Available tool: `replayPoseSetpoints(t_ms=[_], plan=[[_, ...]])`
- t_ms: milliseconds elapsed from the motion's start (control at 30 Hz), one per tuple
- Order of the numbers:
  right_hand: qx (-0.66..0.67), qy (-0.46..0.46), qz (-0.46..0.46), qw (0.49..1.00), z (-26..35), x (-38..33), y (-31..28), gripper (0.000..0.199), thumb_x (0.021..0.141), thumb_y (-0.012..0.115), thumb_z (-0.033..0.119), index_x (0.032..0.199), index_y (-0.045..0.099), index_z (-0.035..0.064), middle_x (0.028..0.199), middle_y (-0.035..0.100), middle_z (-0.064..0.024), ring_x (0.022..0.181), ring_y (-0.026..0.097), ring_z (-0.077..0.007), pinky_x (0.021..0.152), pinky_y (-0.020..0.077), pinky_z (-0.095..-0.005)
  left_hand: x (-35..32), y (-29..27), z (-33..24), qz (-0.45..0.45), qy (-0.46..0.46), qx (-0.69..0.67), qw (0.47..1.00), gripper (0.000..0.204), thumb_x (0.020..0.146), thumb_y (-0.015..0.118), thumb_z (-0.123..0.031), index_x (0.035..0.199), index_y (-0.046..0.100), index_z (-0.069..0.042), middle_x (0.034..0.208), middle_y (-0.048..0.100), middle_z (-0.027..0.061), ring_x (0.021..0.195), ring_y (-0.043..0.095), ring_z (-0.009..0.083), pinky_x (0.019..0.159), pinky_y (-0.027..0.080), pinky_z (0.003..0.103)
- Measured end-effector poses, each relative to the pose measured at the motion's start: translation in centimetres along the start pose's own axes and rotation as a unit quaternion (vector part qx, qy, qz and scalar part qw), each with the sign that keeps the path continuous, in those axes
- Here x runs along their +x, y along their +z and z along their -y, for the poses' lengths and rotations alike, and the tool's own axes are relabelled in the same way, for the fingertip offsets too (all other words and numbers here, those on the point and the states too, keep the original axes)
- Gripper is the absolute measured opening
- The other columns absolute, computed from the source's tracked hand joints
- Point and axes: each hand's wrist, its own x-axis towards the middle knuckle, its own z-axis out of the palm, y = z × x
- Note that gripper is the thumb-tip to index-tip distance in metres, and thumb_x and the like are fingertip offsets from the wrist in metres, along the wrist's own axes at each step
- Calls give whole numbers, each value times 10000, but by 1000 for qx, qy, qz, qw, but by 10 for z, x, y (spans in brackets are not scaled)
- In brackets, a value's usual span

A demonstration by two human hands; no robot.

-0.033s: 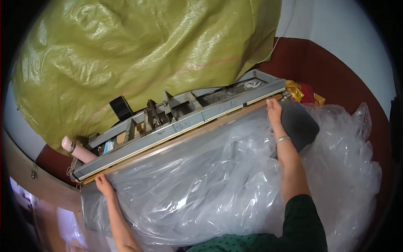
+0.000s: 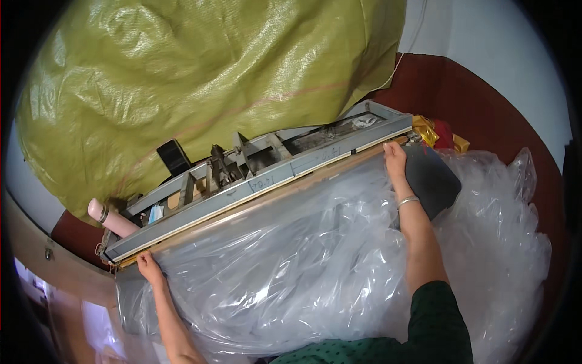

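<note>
A wide clear plastic sheet point(image 2: 273, 267) lies crinkled over a dark grey board point(image 2: 431, 176). Its far edge runs along the front of a long grey metal frame machine point(image 2: 254, 187), beside a brownish strip point(image 2: 315, 182). My left hand point(image 2: 149, 269) is closed on the sheet's far left corner, close to the machine's left end. At the far right corner my right hand point(image 2: 395, 161), with a bracelet on the wrist, is closed on the same edge. Between them the film is drawn fairly straight; nearer my body it lies in loose folds.
Inside the machine's frame are a pink bottle point(image 2: 115, 219) and metal parts. A black phone point(image 2: 174, 158) leans behind it. A large yellow-green woven sheet point(image 2: 212, 67) hangs at the back. More clear plastic point(image 2: 497, 242) heaps at right, near gold and red wrapping point(image 2: 439, 133).
</note>
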Motion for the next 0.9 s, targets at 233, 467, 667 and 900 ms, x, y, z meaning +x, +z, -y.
replayPoseSetpoints(t_ms=[233,467,667,900], plan=[[-9,-5,-76,997,-15,12,6,184,781,667,137,792,524,22,638,561,-42,562,528,-104,534,435,-251,10,9,16,-11,-8,-5,1000,173,856,573,-107,742,445,-85,659,402,-50,575,334,47,511,303,188],[83,82,-76,990,10,-1,11,69,843,501,71,908,481,62,674,545,-47,491,514,-120,418,430,-259,15,-17,26,-117,-17,0,993,87,830,521,-95,824,437,-76,720,438,-23,585,389,55,531,356,183],[-55,120,-84,988,-1,19,-4,105,865,478,81,963,495,46,784,589,-93,615,582,-168,540,476,-293,3,0,0,-94,-98,-94,986,75,844,534,-104,834,466,-75,686,474,1,555,438,74,458,367,206],[-70,-190,151,968,197,-47,74,141,855,543,107,966,532,21,839,598,-98,819,595,-190,720,458,-292,-39,-38,-97,160,-29,-56,985,79,836,520,-14,854,469,-71,730,459,-24,628,434,49,570,375,184]])
